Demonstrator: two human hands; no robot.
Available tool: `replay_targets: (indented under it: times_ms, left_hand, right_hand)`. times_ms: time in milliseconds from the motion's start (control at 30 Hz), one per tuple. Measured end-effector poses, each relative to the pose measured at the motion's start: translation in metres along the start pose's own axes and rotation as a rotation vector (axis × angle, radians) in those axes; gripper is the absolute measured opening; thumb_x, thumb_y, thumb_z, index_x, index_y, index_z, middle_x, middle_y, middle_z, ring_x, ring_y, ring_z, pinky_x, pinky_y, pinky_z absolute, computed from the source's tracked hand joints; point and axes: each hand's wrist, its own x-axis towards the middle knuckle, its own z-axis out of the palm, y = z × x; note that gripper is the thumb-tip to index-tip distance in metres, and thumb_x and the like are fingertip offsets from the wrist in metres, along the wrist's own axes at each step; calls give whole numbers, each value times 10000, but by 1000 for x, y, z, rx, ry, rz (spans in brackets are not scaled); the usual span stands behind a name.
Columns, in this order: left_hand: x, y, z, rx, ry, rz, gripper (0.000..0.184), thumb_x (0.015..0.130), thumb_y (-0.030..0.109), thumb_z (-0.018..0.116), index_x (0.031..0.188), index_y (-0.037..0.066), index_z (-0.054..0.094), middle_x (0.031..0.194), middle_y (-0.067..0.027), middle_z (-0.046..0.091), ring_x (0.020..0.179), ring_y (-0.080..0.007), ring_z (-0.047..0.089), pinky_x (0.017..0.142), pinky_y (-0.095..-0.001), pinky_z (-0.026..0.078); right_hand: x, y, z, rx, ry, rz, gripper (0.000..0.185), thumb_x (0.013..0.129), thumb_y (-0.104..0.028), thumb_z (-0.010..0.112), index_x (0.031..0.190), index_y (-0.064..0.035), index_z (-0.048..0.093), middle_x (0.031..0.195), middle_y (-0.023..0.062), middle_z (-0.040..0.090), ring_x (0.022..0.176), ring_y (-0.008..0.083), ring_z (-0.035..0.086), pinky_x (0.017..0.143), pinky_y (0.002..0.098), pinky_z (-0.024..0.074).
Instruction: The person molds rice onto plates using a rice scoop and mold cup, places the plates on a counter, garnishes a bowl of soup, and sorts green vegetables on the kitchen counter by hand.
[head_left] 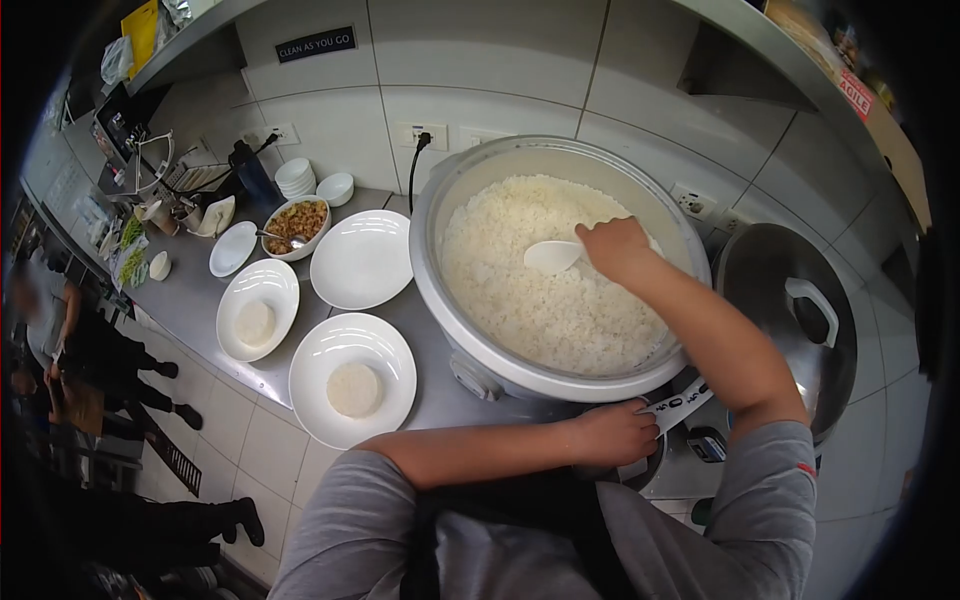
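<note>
In my right hand (612, 248) is a white rice paddle (552, 257), its blade resting on the cooked rice (530, 320). The rice fills much of a large round rice cooker (440, 310) in front of me. My left hand (622, 436) is closed beside the cooker's near side, round the end of a white handle with black markings (682, 405). What that handle belongs to is partly hidden. Left of the cooker, one white plate (305, 410) bears a round moulded rice cake (354, 390). Another plate (228, 325) holds a similar rice cake (255, 323).
A bare white plate (360, 260) stands behind those two. Past it are a bowl of brown chopped food (297, 225) with a spoon and stacked white bowls (294, 178). The metal lid (780, 290) leans at the right. People (55, 310) stand at the far left.
</note>
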Motion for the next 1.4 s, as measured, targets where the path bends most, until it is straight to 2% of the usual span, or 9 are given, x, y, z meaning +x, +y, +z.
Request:
replay_targets:
  times_ms: [133,233,300,467,533,833,1133,1300,1400]
  left_hand:
    - [16,-4,-30,80,27,58,128,749,204,572,835,147,647,927,11,580,973,-174,530,988,-378,355]
    - [30,0,-51,51,-15,26,129,756,217,574,831,181,673,968,43,588,1026,-181,521,1026,-424,315]
    - [39,7,-60,122,-134,-17,124,769,214,572,824,199,682,952,62,603,1027,-172,538,1053,-446,289]
    - [46,-22,-48,20,-86,-65,121,798,173,559,815,189,678,876,62,623,956,-162,583,1092,-426,265]
    - [45,-21,-49,-48,-171,-90,114,796,152,559,806,171,670,846,42,632,938,-178,600,1115,-427,249]
    - [46,-23,-61,-165,-240,-118,116,789,124,557,826,122,667,753,-32,643,887,-204,635,1124,-390,270]
    - [44,-18,-58,-124,-103,-62,143,791,121,550,859,134,675,720,-22,622,837,-204,634,1110,-394,302]
    - [51,6,-91,-53,56,-67,144,781,164,552,890,133,640,769,-19,611,829,-178,623,962,-399,455]
    - [51,-9,-149,-121,12,-224,254,735,120,598,987,137,617,818,-35,610,852,-213,625,828,-384,513]
  right_hand:
    - [27,18,12,-109,-152,-114,184,841,-179,544,979,-100,636,864,128,671,827,303,661,677,409,513]
    - [45,40,-11,-205,290,94,157,833,-143,538,926,-102,658,820,87,683,801,250,674,671,406,515]
    - [65,59,-11,-284,229,172,155,845,-158,545,918,-116,675,832,69,689,812,238,674,675,386,514]
    - [88,65,-8,-352,26,268,177,886,-242,567,892,-145,714,868,36,699,838,221,675,676,332,511]
    - [89,67,-9,-454,-50,134,319,916,-368,542,865,-109,721,864,31,695,866,205,658,716,344,493]
    - [55,38,0,-439,-54,-45,368,900,-425,541,809,-118,721,834,25,691,822,216,660,693,358,500]
    - [-10,22,15,-369,-131,-133,164,806,-194,574,769,-144,726,769,17,691,772,211,669,632,354,492]
    - [-39,8,-8,-345,-189,-247,451,901,-480,500,765,-112,722,742,33,685,744,217,666,663,355,503]
    - [-55,12,-15,-320,-202,-262,401,924,-420,501,775,-120,721,769,48,683,760,231,661,699,353,507]
